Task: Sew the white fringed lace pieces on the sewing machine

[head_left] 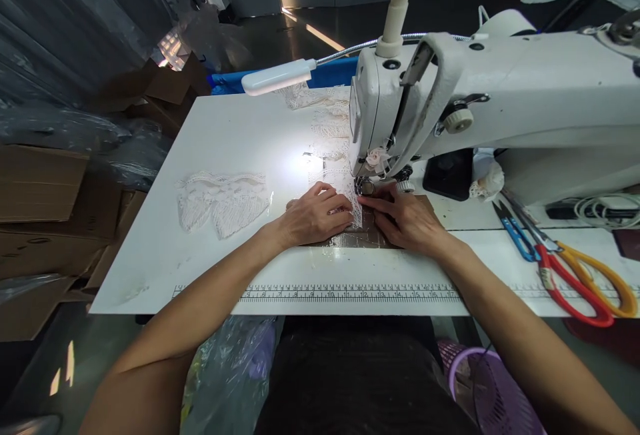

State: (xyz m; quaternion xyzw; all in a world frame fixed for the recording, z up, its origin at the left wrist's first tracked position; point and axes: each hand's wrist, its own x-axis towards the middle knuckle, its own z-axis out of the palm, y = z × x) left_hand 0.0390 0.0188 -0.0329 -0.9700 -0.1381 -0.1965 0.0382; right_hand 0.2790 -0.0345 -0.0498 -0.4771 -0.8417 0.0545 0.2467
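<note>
A white sewing machine point(480, 95) stands on the right of the table. White lace point(357, 215) lies under its presser foot point(367, 186) and runs back in a gathered strip. My left hand point(320, 212) rests on the lace just left of the foot, fingers bent and pressed down on it. To the right of the foot, my right hand point(405, 218) has its index finger reaching the lace's edge, its other fingers curled on the brown plate point(375, 238). Another white lace piece point(225, 198) lies flat to the left.
A lamp point(279, 77) lights the table point(150, 248). Red-handled scissors point(570, 288), yellow-handled scissors point(600, 268) and blue snips point(517, 235) lie at right. Cardboard boxes point(55, 242) stand left; a purple basket point(490, 388) is below. A printed ruler point(320, 294) follows the front edge.
</note>
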